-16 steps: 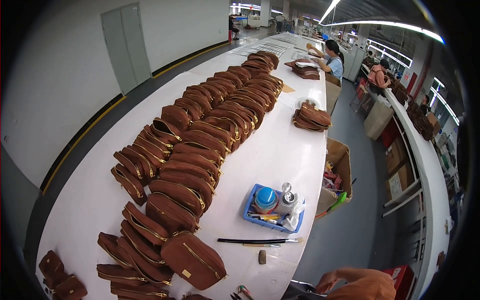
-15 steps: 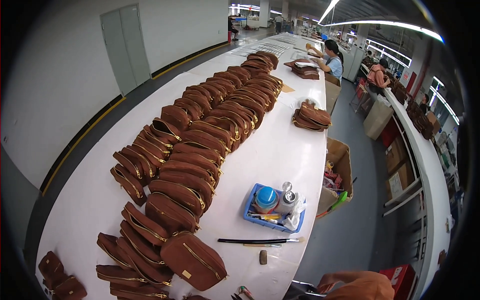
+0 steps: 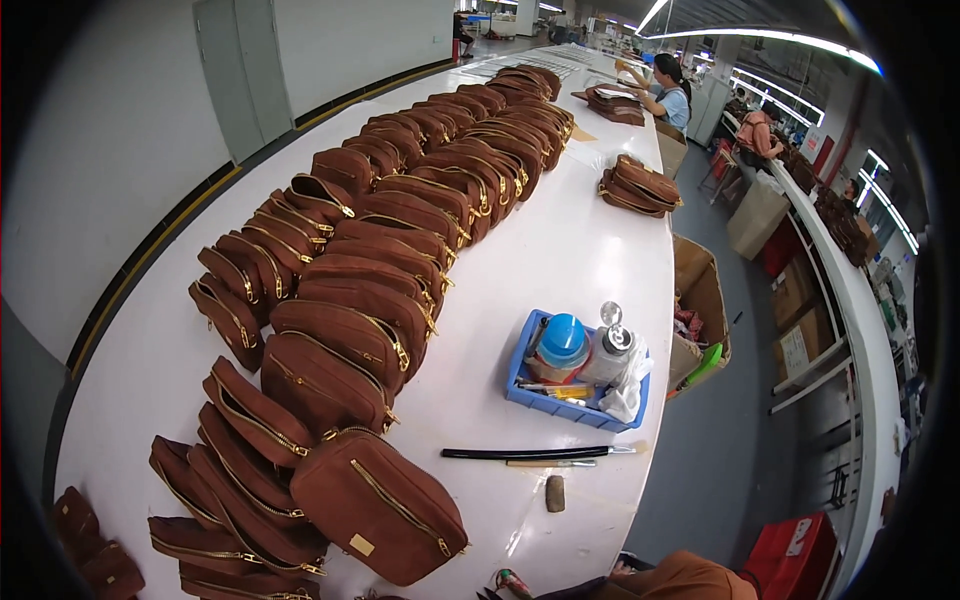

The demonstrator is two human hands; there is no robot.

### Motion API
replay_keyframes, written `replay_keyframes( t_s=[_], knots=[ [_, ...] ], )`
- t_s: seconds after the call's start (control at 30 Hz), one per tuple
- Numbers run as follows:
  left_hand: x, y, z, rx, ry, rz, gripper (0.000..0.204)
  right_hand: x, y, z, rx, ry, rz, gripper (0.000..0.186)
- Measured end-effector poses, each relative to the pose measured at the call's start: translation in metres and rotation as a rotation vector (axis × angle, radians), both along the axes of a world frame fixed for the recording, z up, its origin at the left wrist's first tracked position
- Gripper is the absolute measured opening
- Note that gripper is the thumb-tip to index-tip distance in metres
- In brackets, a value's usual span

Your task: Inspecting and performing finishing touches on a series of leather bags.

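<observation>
Bags (image 3: 378, 500) in rows, white tabletop (image 3: 560, 260) alongside, blue tray (image 3: 570, 409) near right edge

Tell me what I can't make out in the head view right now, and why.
All in the head view:
Hands: neither can be made out; the orange clothing is cut off by the lower edge.
Coloured thing: cut off by that edge, kind unclear.
Bags: many fronts hidden by neighbouring bags.
Tray: floor mostly hidden by its contents.
Carton: partly hidden by the table.
</observation>
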State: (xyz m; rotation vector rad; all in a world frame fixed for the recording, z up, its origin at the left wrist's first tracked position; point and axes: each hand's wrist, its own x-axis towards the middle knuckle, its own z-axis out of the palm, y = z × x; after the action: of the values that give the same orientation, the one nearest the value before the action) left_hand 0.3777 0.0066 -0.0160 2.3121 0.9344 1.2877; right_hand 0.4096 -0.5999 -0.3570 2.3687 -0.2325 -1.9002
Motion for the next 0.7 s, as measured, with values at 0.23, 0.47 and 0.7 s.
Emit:
replay_keyframes(
  t_s=[0.23,0.47,0.7],
  knots=[
    [-0.006,-0.001,-0.005,0.012,0.027,0.004,0.099,-0.002,0.01,-0.023,0.047,-0.092,-0.105,0.043],
    [-0.008,-0.017,0.012,0.13,0.082,-0.05,0.082,0.019,-0.008,-0.022,0.099,-0.242,-0.212,0.042],
    [0.0,-0.044,0.034,0.205,0.076,-0.127,0.047,0.033,-0.017,-0.037,0.222,-0.381,-0.328,0.042]
  ],
)
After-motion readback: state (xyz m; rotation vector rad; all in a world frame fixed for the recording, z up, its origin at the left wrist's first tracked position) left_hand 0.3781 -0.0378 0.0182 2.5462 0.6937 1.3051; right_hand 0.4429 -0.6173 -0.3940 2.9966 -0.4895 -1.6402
